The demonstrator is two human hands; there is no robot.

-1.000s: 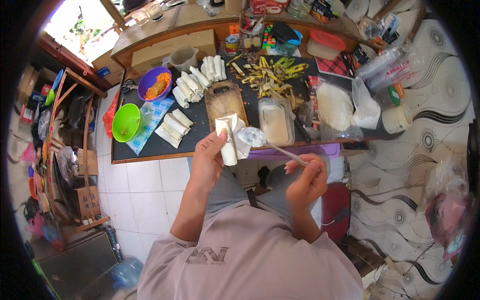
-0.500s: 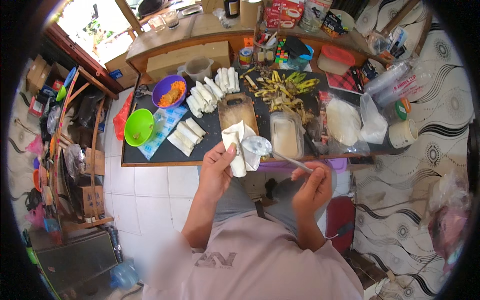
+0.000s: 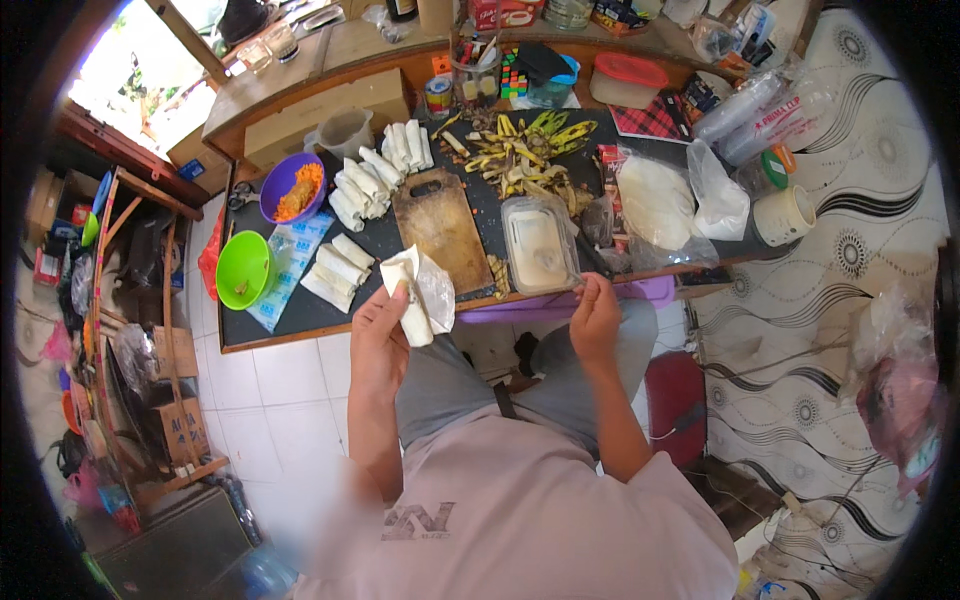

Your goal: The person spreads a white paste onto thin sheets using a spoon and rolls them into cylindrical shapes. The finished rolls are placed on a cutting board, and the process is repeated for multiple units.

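My left hand (image 3: 378, 322) grips a half-wrapped spring roll (image 3: 410, 308), its loose white wrapper flap lying open to the right. Thumb and fingers pinch the rolled part in front of the table's near edge. My right hand (image 3: 597, 318) is closed on the handle of a metal spoon (image 3: 566, 268). The spoon's bowl rests inside a clear plastic container (image 3: 541, 288) of whitish paste, and its tip is hard to make out. Left of that container lies a worn wooden cutting board (image 3: 440, 225). Finished white rolls (image 3: 338, 268) lie in a small group left of my left hand.
More rolls (image 3: 362, 187) are piled behind. A purple bowl (image 3: 268, 195) holds orange filling; a lime-green bowl (image 3: 245, 268) stands nearer. Banana peels (image 3: 530, 150) lie at the back. Stacked wrappers (image 3: 655, 200) in plastic sit on the right, near a white cup (image 3: 783, 212).
My right hand has brought the spoon from the roll's wrapper down into the paste container. My left hand, still holding the roll, has shifted left and slightly lower in view. The view has tilted too.
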